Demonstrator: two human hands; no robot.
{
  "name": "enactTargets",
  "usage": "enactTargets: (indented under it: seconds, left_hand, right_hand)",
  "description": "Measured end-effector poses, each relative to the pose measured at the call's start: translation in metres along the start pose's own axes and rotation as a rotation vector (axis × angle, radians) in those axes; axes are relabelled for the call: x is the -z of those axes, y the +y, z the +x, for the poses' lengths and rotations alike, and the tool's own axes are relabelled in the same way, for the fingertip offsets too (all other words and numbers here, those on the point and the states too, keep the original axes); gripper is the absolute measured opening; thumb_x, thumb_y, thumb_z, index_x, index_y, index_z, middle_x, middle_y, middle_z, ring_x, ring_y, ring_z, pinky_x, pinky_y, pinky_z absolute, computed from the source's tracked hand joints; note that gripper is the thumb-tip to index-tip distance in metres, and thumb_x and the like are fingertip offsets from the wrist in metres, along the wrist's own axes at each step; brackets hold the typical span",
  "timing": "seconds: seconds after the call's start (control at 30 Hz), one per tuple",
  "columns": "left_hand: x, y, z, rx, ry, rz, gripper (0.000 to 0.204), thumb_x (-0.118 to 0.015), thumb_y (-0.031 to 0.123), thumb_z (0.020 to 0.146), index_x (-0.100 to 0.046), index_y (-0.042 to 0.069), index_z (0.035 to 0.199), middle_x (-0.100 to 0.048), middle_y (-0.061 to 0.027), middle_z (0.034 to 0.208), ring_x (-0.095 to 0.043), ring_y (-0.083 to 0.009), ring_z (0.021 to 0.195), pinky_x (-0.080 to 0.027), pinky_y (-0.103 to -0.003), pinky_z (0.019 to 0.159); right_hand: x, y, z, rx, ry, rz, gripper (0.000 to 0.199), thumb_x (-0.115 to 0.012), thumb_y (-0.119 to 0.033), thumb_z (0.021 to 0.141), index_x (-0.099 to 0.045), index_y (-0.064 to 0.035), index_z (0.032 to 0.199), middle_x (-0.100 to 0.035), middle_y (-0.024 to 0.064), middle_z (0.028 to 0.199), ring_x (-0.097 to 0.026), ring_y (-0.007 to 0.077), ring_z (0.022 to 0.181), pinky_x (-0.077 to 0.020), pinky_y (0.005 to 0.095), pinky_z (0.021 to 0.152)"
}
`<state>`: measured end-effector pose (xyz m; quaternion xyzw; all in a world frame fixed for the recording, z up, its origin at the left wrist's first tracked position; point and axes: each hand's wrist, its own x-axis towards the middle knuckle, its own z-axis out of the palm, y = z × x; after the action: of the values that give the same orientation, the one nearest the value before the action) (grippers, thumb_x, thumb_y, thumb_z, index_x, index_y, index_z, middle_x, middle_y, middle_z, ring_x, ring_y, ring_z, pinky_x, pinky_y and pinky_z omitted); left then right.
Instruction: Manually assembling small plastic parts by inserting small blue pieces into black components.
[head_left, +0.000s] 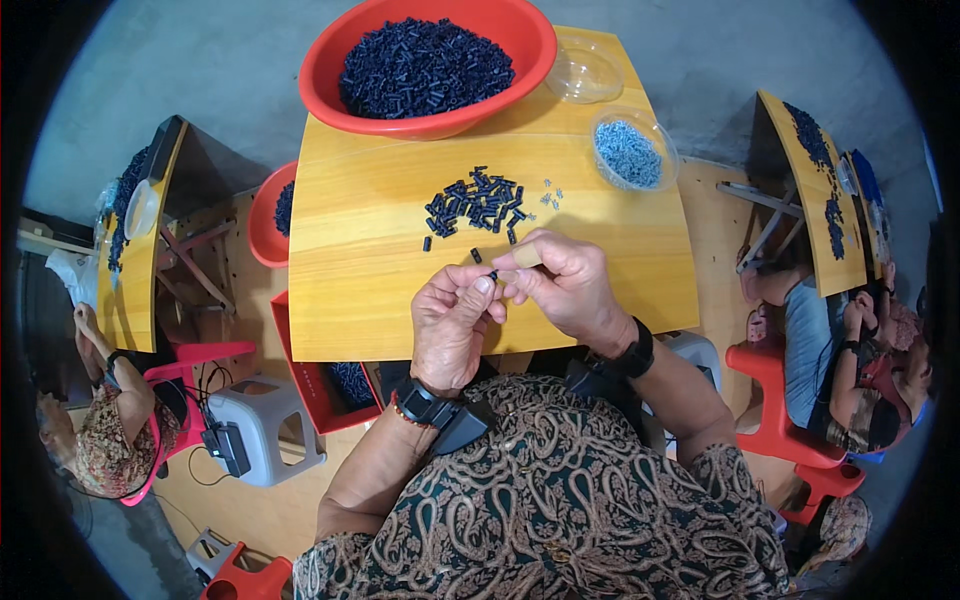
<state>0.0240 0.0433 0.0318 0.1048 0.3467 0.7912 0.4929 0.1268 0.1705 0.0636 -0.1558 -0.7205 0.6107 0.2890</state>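
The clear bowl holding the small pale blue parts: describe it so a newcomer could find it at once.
Start at the yellow wooden table and go to its far right corner. The clear bowl sits there, right of the big red basin. The empty clear bowl beside it holds nothing; this one holds pale blue pieces.

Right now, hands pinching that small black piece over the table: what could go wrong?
1. The left hand and right hand meet on one tiny black piece held above the table near its front edge; a slip could send it off the edge to the floor.
2. The loose pile of black pieces lies just beyond the hands; a sweep of a wrist could scatter it.
3. The clear bowl of small grey parts sits near the table's right edge and could be knocked off.
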Motion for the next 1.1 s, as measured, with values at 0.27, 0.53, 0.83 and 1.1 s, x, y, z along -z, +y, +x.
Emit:
enactTargets:
  seconds: [0.27,0.53,0.83,1.1]
  left_hand:
    - [0.01,-0.007,0.001,-0.03,0.02,0.039,0.006,-0.062,0.005,0.095,-0.063,0.0,0.097,-0.067,-0.0106,0.086,-0.064,-0.0156,0.072,-0.054,-0.027,0.069]
    - [0.016,-0.005,0.004,0.084,0.012,-0.098,0.013,-0.059,0.012,0.098,-0.063,0.0,0.101,-0.067,-0.0078,0.086,-0.063,-0.0164,0.072,-0.053,-0.031,0.076]
    - [0.0,0.001,0.003,0.064,0.048,-0.094,0.014,-0.059,0.011,0.097,-0.064,0.0,0.103,-0.068,-0.0085,0.097,-0.063,-0.0168,0.091,-0.052,-0.033,0.084]
    - [0.016,0.002,-0.003,0.159,0.037,-0.083,0.011,-0.06,0.009,0.096,-0.066,0.0,0.099,-0.069,-0.0076,0.094,-0.063,-0.0145,0.083,-0.051,-0.029,0.076]
  right_hand:
    - [0.004,0.008,0.006,-0.115,-0.145,-0.007,0.011,-0.064,0.003,0.087,-0.072,0.0025,0.094,-0.062,0.0062,0.081,-0.061,0.011,0.072,-0.0501,0.0259,0.064]
    - [-0.002,0.005,0.007,0.035,-0.151,-0.005,0.022,-0.068,0.0,0.086,-0.069,0.0034,0.108,-0.059,0.0065,0.087,-0.062,0.0114,0.077,-0.0512,0.0262,0.066]
    - [-0.006,-0.006,0.005,0.151,-0.206,-0.469,0.034,-0.069,-0.006,0.081,-0.06,0.0054,0.112,-0.056,0.0168,0.091,-0.064,0.0314,0.079,-0.0541,0.0378,0.07]
    - [-0.005,-0.002,-0.002,0.224,-0.225,-0.508,0.028,-0.068,-0.006,0.083,-0.061,0.0034,0.109,-0.057,0.0157,0.089,-0.062,0.0341,0.078,-0.052,0.0406,0.067]
